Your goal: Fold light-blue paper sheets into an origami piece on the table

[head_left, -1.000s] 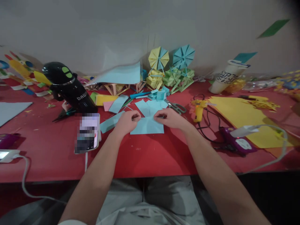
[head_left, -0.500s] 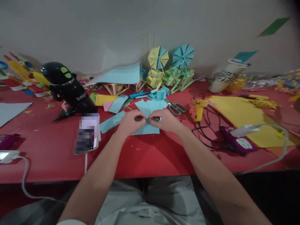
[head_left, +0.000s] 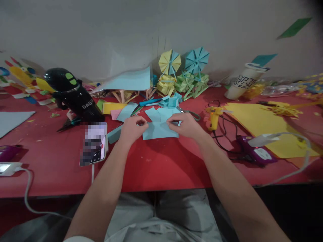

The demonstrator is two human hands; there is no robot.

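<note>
A light blue sheet of paper [head_left: 158,131] stretches between my two hands, low over the red table. My left hand [head_left: 133,128] pinches its upper left edge between thumb and fingers. At the upper right edge, my right hand [head_left: 185,126] pinches the same sheet. More blue paper pieces [head_left: 153,114] lie just behind it, and a blue strip [head_left: 114,133] pokes out to the left of my left hand. Scissors [head_left: 193,115] rest behind my right hand, partly hidden by it.
Left of my arms stand a phone [head_left: 94,144] and a black bottle [head_left: 75,97]. A yellow glue gun [head_left: 214,117], its cord, a purple power strip [head_left: 256,151] and yellow paper [head_left: 267,126] lie to the right. Folded paper models [head_left: 170,64] line the wall.
My hands have moved apart, left hand leftward and right hand rightward. The blue sheet between them now shows as a wide rectangle, and my right hand covers more of the scissors.
</note>
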